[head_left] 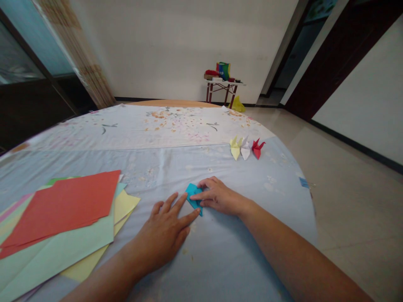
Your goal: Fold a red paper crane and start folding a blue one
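Observation:
A small folded blue paper (192, 193) lies on the pale blue tablecloth (220, 251) in front of me. My left hand (165, 228) lies flat with its fingers stretched out, and its fingertips touch the lower edge of the blue paper. My right hand (217, 196) rests on the paper's right side, its index finger pressing along a fold, the other fingers curled. Farther back on the right stand three folded paper cranes: a yellow crane (234, 147), a white crane (245, 148) and a red crane (257, 148).
A stack of coloured sheets (63, 226) with a red sheet on top lies at the left. The round table's edge (310, 197) curves along the right, with tiled floor beyond. A small side table (222, 86) with bags stands by the far wall.

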The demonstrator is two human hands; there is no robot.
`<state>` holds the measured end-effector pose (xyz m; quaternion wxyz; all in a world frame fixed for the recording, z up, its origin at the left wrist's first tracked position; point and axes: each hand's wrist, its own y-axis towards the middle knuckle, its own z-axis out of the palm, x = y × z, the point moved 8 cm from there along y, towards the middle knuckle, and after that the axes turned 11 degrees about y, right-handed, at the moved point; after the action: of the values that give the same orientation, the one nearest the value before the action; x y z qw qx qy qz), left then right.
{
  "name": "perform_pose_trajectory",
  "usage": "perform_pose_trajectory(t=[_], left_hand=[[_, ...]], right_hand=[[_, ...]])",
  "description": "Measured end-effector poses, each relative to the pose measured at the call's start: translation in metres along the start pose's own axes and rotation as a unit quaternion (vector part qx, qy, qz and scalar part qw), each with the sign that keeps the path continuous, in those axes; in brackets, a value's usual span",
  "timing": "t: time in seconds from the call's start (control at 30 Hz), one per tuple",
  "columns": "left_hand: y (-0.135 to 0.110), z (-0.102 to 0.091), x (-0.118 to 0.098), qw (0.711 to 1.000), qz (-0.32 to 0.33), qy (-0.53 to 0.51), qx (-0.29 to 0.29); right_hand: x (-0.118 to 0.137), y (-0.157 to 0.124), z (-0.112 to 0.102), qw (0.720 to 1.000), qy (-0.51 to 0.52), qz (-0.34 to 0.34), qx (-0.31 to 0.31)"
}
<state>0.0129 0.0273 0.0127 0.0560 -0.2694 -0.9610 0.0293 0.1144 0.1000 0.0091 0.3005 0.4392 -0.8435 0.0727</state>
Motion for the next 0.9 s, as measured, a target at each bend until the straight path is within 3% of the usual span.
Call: perform_pose_trajectory(t=[0.23,0.5,0.73,0.9], left_hand=[[0.001,-0.001,0.001,0.999,-0.011,-0.016,0.028],[0.000,0.001,0.002,1.000,-0.008,-0.015,0.019],[-0.001,0.003,0.002,1.000,0.009,0.001,0.004],[-0.002,0.002,-0.001,1.000,0.016,0.008,-0.011]], right_hand=[[0.008,-0.001,0.002,0.998,-0.056,-0.017,0.026],[0.016,0.000,0.003,0.996,-0.080,-0.012,0.045],[0.016,-0.003,-0.003,0.999,-0.032,-0.024,0.027],[0.008,0.000,-0.006,0.999,0.030,-0.011,-0.031]])
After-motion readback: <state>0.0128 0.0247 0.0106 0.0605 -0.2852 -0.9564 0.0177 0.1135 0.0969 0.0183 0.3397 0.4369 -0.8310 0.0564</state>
